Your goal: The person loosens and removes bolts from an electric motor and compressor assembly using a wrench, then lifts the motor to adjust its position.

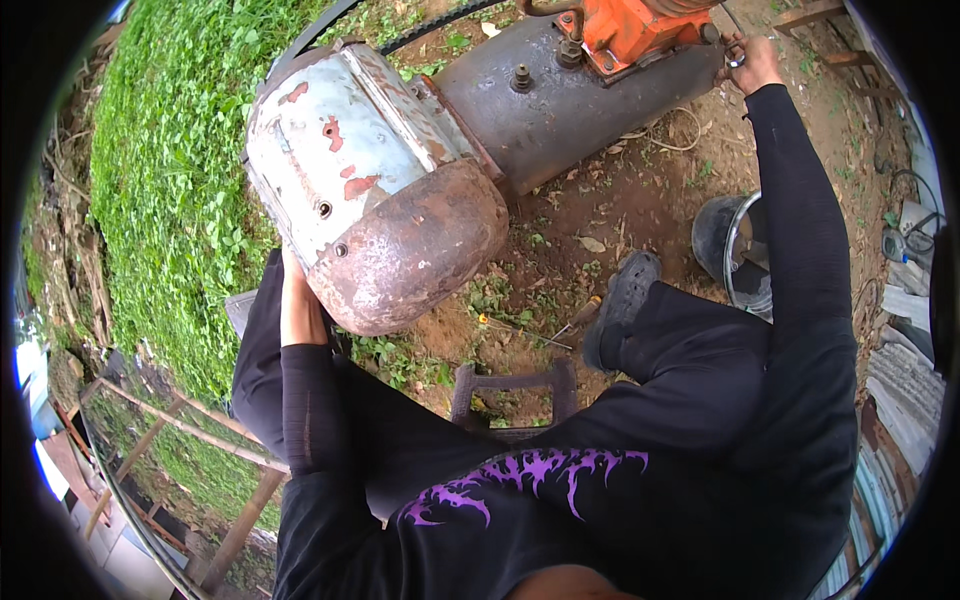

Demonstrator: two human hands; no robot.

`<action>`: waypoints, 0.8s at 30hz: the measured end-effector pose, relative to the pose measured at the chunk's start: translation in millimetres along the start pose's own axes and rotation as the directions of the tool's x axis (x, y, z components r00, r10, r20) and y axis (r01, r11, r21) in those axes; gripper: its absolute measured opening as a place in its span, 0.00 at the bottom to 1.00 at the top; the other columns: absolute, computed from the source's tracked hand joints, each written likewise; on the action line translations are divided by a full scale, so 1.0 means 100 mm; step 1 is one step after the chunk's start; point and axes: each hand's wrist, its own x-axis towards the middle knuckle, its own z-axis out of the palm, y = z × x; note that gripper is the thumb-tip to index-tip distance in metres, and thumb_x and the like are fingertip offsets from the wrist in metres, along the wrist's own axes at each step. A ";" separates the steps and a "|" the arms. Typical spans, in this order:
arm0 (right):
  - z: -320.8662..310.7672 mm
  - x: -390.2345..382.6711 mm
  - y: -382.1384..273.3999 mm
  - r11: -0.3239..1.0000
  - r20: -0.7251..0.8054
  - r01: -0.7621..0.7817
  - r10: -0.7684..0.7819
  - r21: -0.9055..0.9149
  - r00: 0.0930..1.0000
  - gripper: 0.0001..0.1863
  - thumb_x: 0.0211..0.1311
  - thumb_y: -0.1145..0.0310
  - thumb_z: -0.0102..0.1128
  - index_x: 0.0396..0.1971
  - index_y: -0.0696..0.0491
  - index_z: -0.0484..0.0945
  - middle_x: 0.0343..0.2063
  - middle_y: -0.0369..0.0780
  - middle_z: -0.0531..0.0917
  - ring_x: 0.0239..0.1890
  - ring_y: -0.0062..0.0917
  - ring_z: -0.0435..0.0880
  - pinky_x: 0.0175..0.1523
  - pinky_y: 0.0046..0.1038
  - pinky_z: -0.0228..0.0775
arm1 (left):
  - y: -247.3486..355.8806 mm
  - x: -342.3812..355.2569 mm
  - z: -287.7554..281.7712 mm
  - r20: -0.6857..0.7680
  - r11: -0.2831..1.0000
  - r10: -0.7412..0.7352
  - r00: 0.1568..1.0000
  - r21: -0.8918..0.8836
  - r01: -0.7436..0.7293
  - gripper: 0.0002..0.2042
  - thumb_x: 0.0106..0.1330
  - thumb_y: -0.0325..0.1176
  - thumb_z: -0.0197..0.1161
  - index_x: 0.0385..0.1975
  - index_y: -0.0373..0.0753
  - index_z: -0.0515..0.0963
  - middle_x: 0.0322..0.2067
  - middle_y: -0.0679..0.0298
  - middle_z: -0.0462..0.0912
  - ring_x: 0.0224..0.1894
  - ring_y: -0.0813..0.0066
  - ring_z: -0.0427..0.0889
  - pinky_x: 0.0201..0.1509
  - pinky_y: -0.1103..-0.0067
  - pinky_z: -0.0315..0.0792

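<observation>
We reach our right hand (757,62) far out to the end of the dark steel tank (580,105), where the fingers close around a small metal fitting (735,55) just beside the orange pump housing (630,30). Our left hand (297,300) rests flat against the underside of the rusty electric motor (370,180), at its left edge; its fingers are hidden behind the casing, so we cannot tell how they are spread. The motor's domed, rust-brown end cap (415,250) faces us. Between our legs stands a small wooden stool (515,390), and just past it a screwdriver (578,318) lies on the bare soil near our dark clog (622,300). A black bucket (735,245) sits near our right arm. Green ground cover (170,170) fills the left.
</observation>
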 end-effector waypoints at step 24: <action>0.33 -4.10 -0.71 0.705 0.267 -0.133 -0.083 0.696 0.960 0.09 0.65 0.71 0.45 0.34 0.56 0.76 0.23 0.35 0.73 0.20 0.19 0.70 0.26 0.22 0.65 | 0.10 -0.20 -0.18 -0.023 0.394 0.240 0.971 0.916 -0.076 0.19 0.62 0.47 0.56 0.46 0.41 0.74 0.34 0.67 0.76 0.35 0.74 0.76 0.39 0.73 0.71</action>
